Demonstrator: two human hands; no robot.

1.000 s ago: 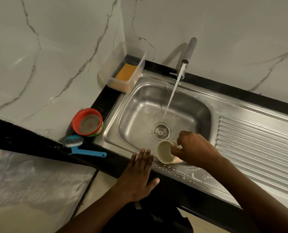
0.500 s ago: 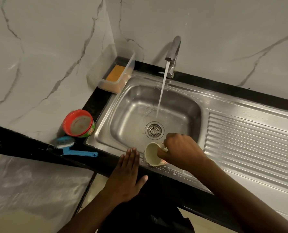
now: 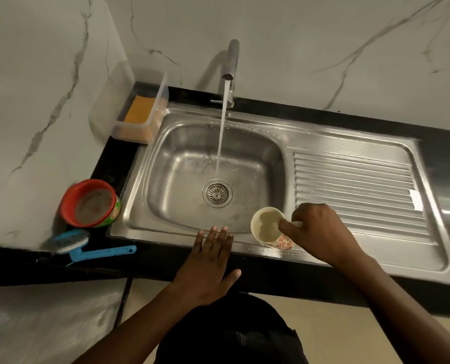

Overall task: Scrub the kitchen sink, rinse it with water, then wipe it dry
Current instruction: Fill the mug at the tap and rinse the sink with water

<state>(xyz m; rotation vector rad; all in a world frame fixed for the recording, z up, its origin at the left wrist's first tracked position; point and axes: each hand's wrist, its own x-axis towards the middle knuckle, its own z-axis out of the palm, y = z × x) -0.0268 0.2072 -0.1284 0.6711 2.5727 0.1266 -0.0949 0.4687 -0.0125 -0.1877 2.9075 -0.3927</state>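
cup [image 3: 267, 226] handle (mostly) behind right hand [image 3: 318, 232]

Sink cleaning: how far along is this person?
Scrubbing looks done: the blue brush lies set aside on the counter. Rinsing is in hand: the tap runs into the sink basin, and the right hand grips a cup, seemingly of water, by the front rim, while the left hand rests flat there. Wiping dry is left: droplets dot the rim.
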